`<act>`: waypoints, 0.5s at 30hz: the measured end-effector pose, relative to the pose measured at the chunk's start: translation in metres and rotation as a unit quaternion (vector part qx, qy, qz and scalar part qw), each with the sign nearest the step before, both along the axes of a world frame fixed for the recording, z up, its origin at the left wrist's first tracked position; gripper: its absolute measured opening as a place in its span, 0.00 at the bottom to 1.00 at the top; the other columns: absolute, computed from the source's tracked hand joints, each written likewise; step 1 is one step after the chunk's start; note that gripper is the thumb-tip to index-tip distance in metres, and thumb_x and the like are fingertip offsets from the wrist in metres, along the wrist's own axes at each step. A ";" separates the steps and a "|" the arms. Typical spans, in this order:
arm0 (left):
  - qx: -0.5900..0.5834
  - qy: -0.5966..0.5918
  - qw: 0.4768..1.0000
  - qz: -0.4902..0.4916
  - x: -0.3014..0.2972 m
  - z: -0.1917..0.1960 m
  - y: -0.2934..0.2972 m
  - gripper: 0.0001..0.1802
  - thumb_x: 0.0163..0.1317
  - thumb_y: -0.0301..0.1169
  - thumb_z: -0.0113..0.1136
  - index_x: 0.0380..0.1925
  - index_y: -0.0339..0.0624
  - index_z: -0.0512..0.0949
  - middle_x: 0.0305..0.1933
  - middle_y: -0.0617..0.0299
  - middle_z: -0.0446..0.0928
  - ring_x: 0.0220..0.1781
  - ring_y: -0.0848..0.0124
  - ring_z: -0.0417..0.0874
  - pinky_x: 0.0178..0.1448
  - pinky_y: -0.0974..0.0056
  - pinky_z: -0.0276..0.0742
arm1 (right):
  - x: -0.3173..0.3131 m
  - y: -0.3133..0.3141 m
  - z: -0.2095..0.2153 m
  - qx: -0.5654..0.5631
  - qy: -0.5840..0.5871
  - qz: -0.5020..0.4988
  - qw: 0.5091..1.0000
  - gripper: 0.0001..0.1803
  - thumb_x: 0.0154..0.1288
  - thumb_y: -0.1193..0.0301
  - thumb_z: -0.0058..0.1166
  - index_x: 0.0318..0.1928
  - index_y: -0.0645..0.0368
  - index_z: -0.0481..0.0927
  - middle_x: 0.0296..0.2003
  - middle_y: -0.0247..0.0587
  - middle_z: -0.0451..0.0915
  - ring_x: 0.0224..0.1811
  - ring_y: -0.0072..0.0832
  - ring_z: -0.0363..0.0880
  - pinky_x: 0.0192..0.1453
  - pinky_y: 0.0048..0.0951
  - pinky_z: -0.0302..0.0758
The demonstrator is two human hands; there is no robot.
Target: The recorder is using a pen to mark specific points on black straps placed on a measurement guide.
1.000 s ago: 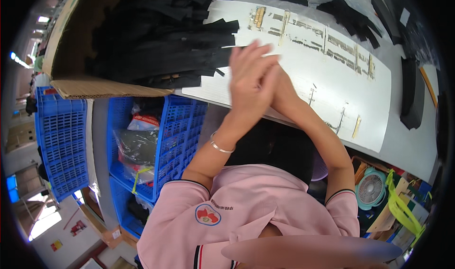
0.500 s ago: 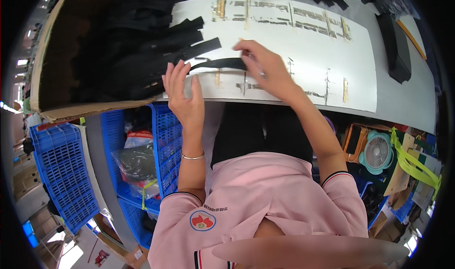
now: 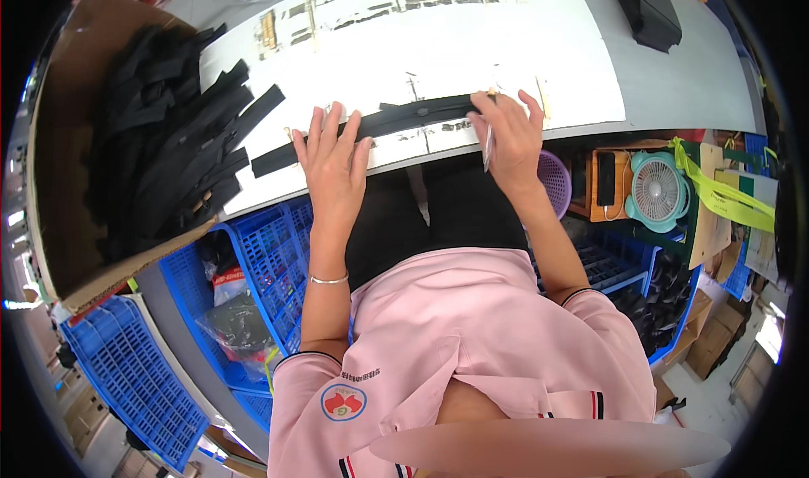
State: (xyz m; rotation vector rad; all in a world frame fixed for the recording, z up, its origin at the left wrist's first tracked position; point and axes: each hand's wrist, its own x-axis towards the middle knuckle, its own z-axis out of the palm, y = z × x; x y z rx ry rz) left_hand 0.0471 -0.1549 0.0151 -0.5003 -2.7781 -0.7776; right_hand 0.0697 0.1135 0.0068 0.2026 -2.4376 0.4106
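A long black fabric strip [image 3: 396,117] lies flat along the near side of a white board [image 3: 581,90]. My left hand [image 3: 330,162] rests over its left part, open, with the fingers spread. At its right end is my right hand [image 3: 511,141], fingertips touching the strip. A slim shiny tool [image 3: 487,151] sticks out below the right thumb, held in that hand; its kind is too small to make out. Tape pieces and dark marks show on the board around the strip.
At the left, a cardboard box [image 3: 63,82] lies with many black strips [image 3: 160,133] spilling onto the board. A black angular object [image 3: 649,15] sits at the far right. Below the table edge are blue crates [image 3: 270,251], a purple basket [image 3: 552,183] and a teal fan [image 3: 657,190].
The strip, earlier curved with its right end by my right hand, now lies straight along the board. My left hand has come down onto it. The whole view has shifted.
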 end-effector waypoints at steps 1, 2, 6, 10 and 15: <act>-0.001 0.003 1.000 0.008 0.003 0.000 0.001 0.23 0.72 0.34 0.63 0.66 0.48 0.80 0.74 0.57 0.73 0.81 0.52 0.64 0.86 0.42 0.39 | 0.005 -0.002 -0.002 0.011 0.015 0.013 1.000 0.23 0.58 0.71 0.72 0.54 0.53 0.83 0.46 0.35 0.86 0.56 0.32 0.84 0.70 0.46 0.67; -0.008 -0.003 1.000 0.001 0.007 0.000 0.001 0.26 0.72 0.34 0.63 0.69 0.47 0.77 0.76 0.56 0.72 0.83 0.52 0.61 0.86 0.40 0.37 | 0.010 0.000 -0.009 0.013 -0.002 0.012 1.000 0.24 0.59 0.69 0.73 0.56 0.52 0.82 0.52 0.36 0.87 0.61 0.32 0.83 0.77 0.52 0.61; -0.051 -0.026 0.998 0.012 0.019 -0.002 0.002 0.29 0.73 0.35 0.63 0.72 0.48 0.74 0.78 0.55 0.69 0.84 0.51 0.59 0.85 0.39 0.35 | 0.017 0.024 -0.011 0.003 -0.030 0.000 1.000 0.27 0.61 0.68 0.72 0.60 0.51 0.80 0.54 0.39 0.87 0.67 0.37 0.80 0.81 0.54 0.53; -0.035 -0.015 0.999 0.032 0.023 -0.004 -0.001 0.31 0.70 0.38 0.65 0.71 0.42 0.73 0.78 0.55 0.69 0.83 0.49 0.58 0.83 0.31 0.34 | 0.024 0.059 -0.012 0.023 -0.042 -0.054 0.997 0.21 0.68 0.72 0.65 0.60 0.53 0.81 0.59 0.35 0.85 0.67 0.34 0.78 0.82 0.51 0.54; -0.047 -0.017 0.998 0.040 0.028 -0.005 -0.005 0.34 0.70 0.42 0.65 0.72 0.40 0.71 0.78 0.53 0.67 0.84 0.49 0.58 0.82 0.30 0.28 | 0.028 0.074 -0.021 0.015 -0.013 -0.046 0.999 0.15 0.71 0.75 0.61 0.56 0.57 0.84 0.58 0.36 0.87 0.66 0.33 0.79 0.78 0.46 0.64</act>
